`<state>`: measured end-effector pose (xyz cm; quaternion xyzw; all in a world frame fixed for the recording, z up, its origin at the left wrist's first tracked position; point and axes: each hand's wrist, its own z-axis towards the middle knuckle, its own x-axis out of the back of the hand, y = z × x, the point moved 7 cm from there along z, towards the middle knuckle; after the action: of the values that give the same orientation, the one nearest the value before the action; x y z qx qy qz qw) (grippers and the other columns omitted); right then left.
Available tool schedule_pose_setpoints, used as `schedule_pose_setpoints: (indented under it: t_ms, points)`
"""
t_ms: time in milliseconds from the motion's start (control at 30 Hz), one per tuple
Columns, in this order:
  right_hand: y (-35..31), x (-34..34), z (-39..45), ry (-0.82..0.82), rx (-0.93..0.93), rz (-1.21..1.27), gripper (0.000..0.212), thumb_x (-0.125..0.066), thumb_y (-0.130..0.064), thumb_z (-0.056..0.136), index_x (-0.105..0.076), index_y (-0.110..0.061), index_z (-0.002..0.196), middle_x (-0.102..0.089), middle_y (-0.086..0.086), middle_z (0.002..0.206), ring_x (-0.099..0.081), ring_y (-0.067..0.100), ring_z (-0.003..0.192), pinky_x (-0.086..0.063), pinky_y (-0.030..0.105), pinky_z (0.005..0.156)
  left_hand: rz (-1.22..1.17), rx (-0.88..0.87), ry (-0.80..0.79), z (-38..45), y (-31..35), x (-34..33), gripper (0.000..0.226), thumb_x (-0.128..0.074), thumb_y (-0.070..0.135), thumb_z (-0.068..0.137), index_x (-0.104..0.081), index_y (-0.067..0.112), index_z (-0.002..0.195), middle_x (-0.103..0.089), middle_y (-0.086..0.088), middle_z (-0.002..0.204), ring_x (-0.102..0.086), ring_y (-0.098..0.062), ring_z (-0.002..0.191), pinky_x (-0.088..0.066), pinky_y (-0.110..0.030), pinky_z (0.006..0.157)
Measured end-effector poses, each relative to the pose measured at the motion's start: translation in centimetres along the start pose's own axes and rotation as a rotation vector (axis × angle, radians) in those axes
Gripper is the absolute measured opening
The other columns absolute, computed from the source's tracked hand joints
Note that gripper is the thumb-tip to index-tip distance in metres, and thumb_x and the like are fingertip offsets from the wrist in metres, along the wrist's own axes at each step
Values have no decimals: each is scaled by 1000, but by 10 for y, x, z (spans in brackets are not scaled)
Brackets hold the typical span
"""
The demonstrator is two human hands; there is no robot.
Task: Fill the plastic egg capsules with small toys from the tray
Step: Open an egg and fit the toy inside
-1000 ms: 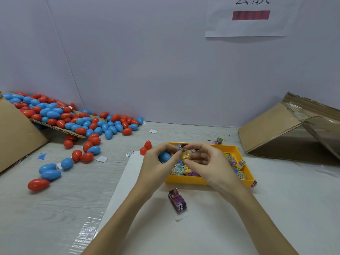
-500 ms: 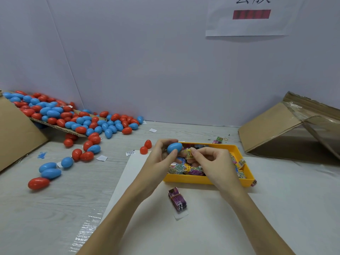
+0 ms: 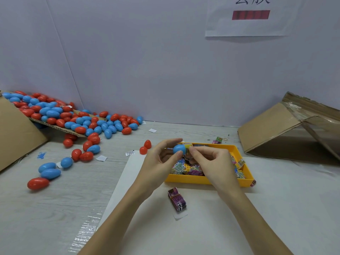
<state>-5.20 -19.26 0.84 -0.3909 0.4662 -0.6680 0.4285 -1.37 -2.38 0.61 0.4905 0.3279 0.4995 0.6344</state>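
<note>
Both hands meet above the yellow tray (image 3: 242, 179), working one blue egg capsule (image 3: 178, 149).

I see the left hand (image 3: 158, 162) pinching the capsule over the tray's far left corner; the right hand (image 3: 211, 161), fingers curled, pinches a small toy (image 3: 188, 147) touching the capsule's right side.

Egg half (image 3: 178, 148) between fingers (image 3: 177, 155): plain blue. Toy (image 3: 187, 148) at its mouth: yellow, printed wrapper. Tray (image 3: 237, 152): yellow-orange; toys inside (image 3: 179, 167) multicoloured, green, purple, yellow print. Packet (image 3: 177, 199) near desk front edge: purple-pink, printed. Egg pile (image 3: 77, 118) at desk far-left corner: red and blue mixed. Two half shells (image 3: 145, 147): red. Desk (image 3: 55, 199): pale grey wood grain. Sheet (image 3: 220, 218): white. Cardboard (image 3: 272, 126) at right edge: brown. Wall sign (image 3: 251, 14): white, dark red bar.
</note>
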Motion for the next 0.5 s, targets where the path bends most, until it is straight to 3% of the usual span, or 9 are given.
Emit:
schedule_pose_setpoints:
  t_ms: [233, 500]
  points:
    - [-1, -4, -1, -57, -22, 103, 17, -79, -19, 89, -77, -30, 102, -80, -10, 95, -76, 9, 92, -61, 22, 79, -2, -73, 75, 1, 4, 6, 28, -77, 7, 90, -69, 17, 115, -76, 6, 109, -72, -11, 106, -57, -22, 91]
    - [0, -4, -1, -12, -34, 174, 24, -76, -16, 91, -76, -24, 114, -79, -8, 103, -76, 12, 96, -62, 26, 81, -12, -68, 80, 0, 6, 7, 27, -74, 11, 93, -70, 18, 119, -76, 11, 110, -72, -7, 106, -56, -18, 89]
